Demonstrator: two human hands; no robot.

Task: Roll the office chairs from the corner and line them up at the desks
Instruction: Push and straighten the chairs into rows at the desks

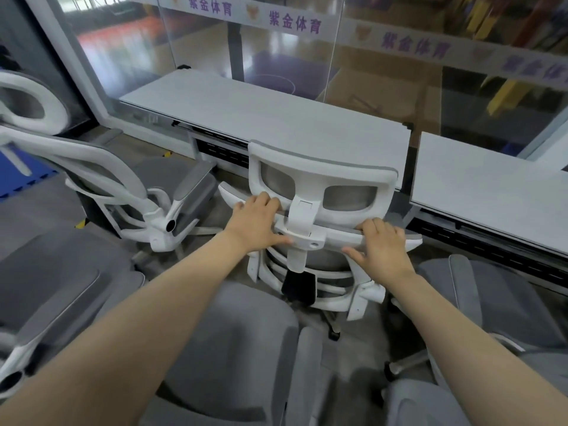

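Evenly lit, soft and diffuse, casting only faint shadows under the chairs [310, 210]. Glaring off the glass partition [276, 41] across the top of the frame. Bending strongly at the edges; smearing with motion blur in the upper right.

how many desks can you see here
2: one desk straight ahead behind the chair that both hands hold, and a second desk at right, cut off by the frame edge. More may lie beyond.
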